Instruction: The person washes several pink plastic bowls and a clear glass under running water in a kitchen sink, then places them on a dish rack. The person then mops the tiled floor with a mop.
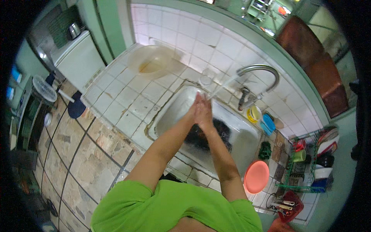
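Observation:
My left hand (197, 105) and my right hand (205, 111) press together, palm to palm, above the white sink (246, 145). Water (221, 87) runs from the curved metal faucet (261, 68) and falls at my fingertips. Neither hand shows an object in it, though the space between the palms is hidden. Beneath my wrists, a dark wet item (221, 130) lies in the sink; what it is, I cannot tell. Behind the sink, near my fingers, stands a clear glass (206, 79).
A translucent basin (153, 63) sits on the tiled counter at the left. Right of the sink are a yellow tub (254, 113), a blue brush or sponge (267, 124), a green scrubber (265, 150), a coral plastic lid or plate (256, 177) and a green dish rack (301, 190) holding dishes.

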### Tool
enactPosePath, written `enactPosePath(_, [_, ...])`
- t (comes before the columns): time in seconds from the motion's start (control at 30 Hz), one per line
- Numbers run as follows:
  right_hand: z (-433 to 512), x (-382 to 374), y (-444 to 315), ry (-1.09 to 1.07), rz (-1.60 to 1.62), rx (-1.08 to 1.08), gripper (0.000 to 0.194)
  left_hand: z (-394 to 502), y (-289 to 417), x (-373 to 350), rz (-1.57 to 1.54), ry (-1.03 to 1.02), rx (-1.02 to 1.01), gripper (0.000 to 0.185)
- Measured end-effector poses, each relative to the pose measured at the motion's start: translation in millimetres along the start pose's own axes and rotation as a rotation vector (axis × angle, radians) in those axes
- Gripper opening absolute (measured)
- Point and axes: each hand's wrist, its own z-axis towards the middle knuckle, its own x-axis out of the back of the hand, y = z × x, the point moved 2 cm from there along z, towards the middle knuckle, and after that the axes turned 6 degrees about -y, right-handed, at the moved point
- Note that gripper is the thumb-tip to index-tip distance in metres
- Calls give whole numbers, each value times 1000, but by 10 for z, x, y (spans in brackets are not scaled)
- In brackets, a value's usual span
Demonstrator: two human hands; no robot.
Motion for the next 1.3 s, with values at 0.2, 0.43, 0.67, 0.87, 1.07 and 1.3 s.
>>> enactPosePath(0.2, [151,239,-145,224,119,-32,47,71,54,-221,-131,-83,-160,65])
enactPosePath(0.43, [584,358,285,-268,428,-391,42,-224,315,67,359,-24,313,60])
enactPosePath(0.67, [289,376,-88,-555,-603,594,18,332,394,586,143,84,325,37])
enactPosePath(0.87, [285,229,-20,-482,-381,-94,41,680,139,748,-48,-40,-42,22])
enactPosePath(1.07, [38,115,-31,-510,-369,-166,41,572,215,707,178,93,281,13])
enactPosePath(1.3, [126,264,233,-411,578,-421,31,550,158,629,180,-7,-194,22])
